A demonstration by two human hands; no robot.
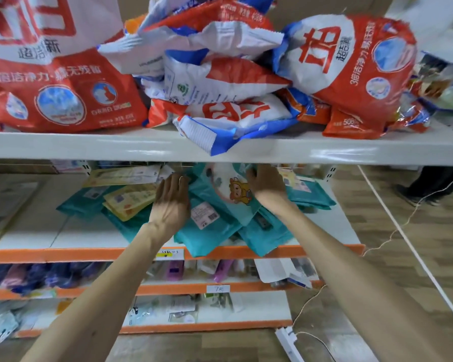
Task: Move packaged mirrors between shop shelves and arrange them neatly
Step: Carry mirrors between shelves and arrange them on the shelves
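Note:
A heap of teal packaged mirrors (215,231) lies on the second shelf (89,250), some hanging over its orange front lip. One teal pack with a round white face and a cartoon figure (229,188) stands tilted at the back. My left hand (171,198) rests on its left edge and my right hand (266,181) grips its right edge. Yellow packs (131,198) lie to the left over more teal ones. The fingertips of both hands are partly hidden under the upper shelf.
The white upper shelf (141,147) just above my hands carries red, white and blue detergent bags (63,82), one drooping over the edge. Lower shelves (168,288) hold small packaged goods. A white cord and power strip (288,340) lie on the wooden floor at right, near a person's leg (426,184).

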